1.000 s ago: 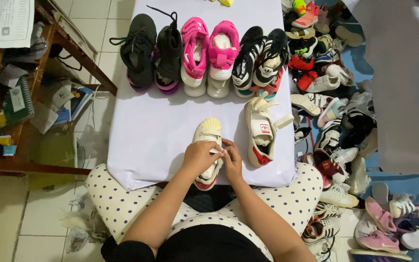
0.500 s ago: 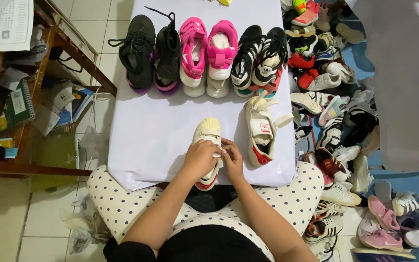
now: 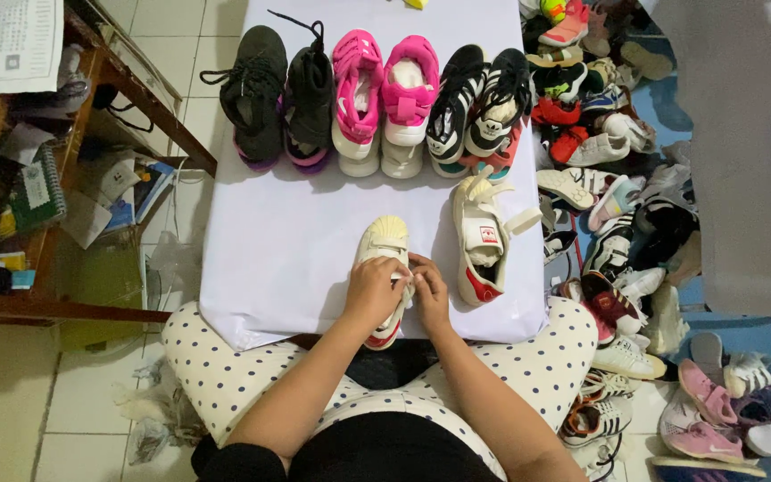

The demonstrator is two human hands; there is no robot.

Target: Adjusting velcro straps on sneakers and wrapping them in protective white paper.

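Both hands, left and right, pinch the cream shoe, its long axis pointing away across the worktop.

Both hands, left hand and right hand, are resting on a cream rubber-toed sneaker near the white table's front edge; its opened mate is lying just right; six shoes are lining the rear edge.

A white printed sheet is shown at upper left, and a small red-and-white label on the cream shoe's strap.
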